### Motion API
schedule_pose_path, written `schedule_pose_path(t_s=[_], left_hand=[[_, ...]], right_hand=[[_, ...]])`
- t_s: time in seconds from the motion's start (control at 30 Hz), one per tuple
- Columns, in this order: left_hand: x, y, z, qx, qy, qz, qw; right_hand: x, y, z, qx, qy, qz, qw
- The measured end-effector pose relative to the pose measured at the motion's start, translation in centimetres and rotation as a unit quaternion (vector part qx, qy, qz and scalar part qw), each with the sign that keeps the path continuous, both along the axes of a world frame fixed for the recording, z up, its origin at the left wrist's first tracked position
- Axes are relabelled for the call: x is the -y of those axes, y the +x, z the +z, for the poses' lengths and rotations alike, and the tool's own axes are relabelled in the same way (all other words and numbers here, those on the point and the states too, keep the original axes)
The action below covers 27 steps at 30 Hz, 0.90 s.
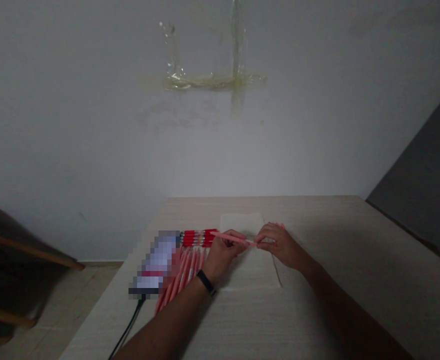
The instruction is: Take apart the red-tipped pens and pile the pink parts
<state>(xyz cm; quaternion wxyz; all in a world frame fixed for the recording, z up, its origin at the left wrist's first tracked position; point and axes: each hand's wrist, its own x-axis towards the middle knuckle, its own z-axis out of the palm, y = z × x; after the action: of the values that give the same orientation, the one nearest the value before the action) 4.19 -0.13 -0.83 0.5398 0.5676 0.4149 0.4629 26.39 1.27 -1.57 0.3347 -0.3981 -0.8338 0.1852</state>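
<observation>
A slim pink pen (225, 237) lies slantwise across my two hands, above a pale sheet (242, 277) on the table. My left hand (223, 252), with a dark band on its wrist, is closed around the pen's middle. At the pen's right end, my right hand (280, 244) pinches with thumb and fingers; the very tip is hidden by them. Several more pink pens (182, 275) lie side by side left of my left forearm. Behind them sits a row of red pen-like pieces (194, 238). Some pink bits show just behind my right hand, mostly covered.
A blurred-out phone-like device (156, 262) rests at the table's left side, with a black cable (130, 322) running off the front. The wooden table (336, 215) meets a white wall (298, 125) bearing strips of clear tape (205, 84). Dark furniture with wooden legs (28, 247) stands left.
</observation>
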Motion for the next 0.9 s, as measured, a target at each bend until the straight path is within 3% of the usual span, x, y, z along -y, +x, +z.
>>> schedule_pose_path(t_s=[0.33,0.53,0.67,0.77,0.9], left_hand=[[-0.1,0.1,-0.2,-0.009,0.024,0.000,1.000],[-0.2,-0.1,-0.2,0.026,0.021,0.048,0.998],[-0.7,-0.7,0.2,0.061,0.035,0.104,0.992],[-0.7,-0.9,0.5,0.030,0.044,0.079,0.995],[0.0,-0.6,0.9,-0.058,0.086,0.026,0.994]], right_hand=[[1.0,-0.9,0.8,-0.019,-0.025,0.018,0.999],[0.7,-0.4,0.9,-0.028,-0.028,-0.039,0.998],[0.3,0.6,0.7,-0.130,-0.115,-0.069,0.982],[0.0,0.8,0.6,-0.244,-0.154,-0.076,0.954],[0.0,-0.3,-0.1,-0.388,-0.122,-0.055,0.912]])
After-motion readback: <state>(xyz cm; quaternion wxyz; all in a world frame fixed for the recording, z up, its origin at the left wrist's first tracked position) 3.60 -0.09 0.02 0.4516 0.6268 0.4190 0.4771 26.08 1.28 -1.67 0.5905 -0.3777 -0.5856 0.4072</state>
